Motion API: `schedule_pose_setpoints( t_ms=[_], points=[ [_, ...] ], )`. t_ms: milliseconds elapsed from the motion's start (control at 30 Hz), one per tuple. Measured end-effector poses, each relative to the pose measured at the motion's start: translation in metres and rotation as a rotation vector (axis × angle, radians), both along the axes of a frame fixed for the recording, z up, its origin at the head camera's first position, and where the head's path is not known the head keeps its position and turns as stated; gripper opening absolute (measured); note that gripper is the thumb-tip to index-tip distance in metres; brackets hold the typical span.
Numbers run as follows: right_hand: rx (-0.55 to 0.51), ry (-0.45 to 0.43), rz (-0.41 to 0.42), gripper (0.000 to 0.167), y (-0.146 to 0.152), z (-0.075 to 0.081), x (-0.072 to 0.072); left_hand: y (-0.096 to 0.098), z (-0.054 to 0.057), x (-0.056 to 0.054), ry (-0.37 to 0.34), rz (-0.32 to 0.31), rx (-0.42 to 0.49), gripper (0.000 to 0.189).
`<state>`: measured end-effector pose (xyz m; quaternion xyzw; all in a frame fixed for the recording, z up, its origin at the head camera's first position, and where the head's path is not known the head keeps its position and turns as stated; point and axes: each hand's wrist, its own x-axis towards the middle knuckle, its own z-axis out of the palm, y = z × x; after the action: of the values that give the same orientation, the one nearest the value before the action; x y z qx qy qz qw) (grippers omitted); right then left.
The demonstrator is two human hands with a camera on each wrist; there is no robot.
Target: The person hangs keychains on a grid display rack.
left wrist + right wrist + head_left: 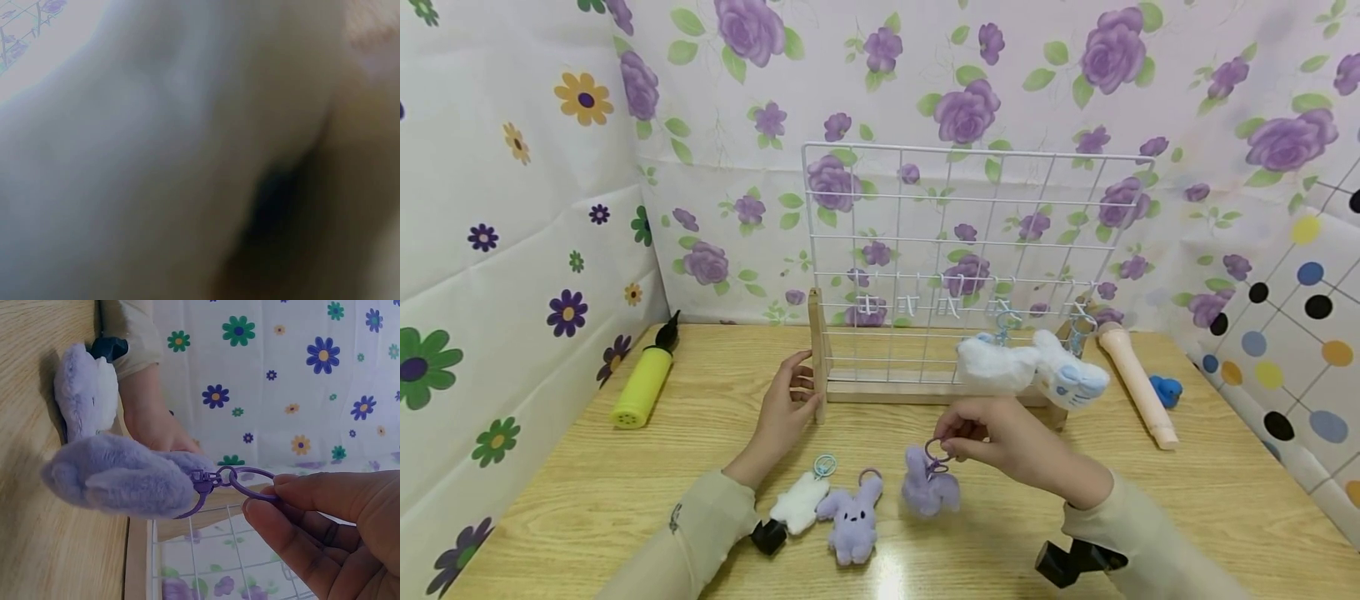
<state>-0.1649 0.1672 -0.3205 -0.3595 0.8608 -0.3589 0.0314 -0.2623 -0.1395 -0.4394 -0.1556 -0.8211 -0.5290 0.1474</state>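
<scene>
My right hand [1000, 437] pinches the purple ring [253, 481] of a lilac plush keychain [928, 487] between thumb and forefinger. The plush hangs from the ring close over the table, in front of the rack. With my left hand [786, 400] I grip the left wooden post [817, 358] of a white wire grid rack [925, 242], fingers behind it and thumb in front. A second lilac plush keychain [853, 525], with long ears, lies by my left forearm. Beside it is a white plush keychain [801, 500] with a blue ring. The left wrist view is mostly blurred sleeve.
Two white plush keychains [996, 364] hang from hooks at the rack's right. Several bare white hooks [907, 304] line the same bar. A yellow hand pump [643, 387] lies at left; a pale tube-shaped object [1138, 383] and a small blue toy [1166, 390] lie at right.
</scene>
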Motion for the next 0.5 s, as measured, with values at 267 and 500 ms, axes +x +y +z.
schedule_pose_setpoints(
  t_ms=[267, 500],
  points=[
    [0.023, 0.045, -0.007, 0.007, 0.003, 0.012, -0.005, 0.000, -0.002, -0.001, 0.010, -0.001, 0.013, 0.067],
    [0.032, 0.022, -0.029, 0.008, 0.005, 0.025, -0.011, 0.000, -0.002, -0.001, 0.018, 0.003, 0.016, 0.066]
  ],
)
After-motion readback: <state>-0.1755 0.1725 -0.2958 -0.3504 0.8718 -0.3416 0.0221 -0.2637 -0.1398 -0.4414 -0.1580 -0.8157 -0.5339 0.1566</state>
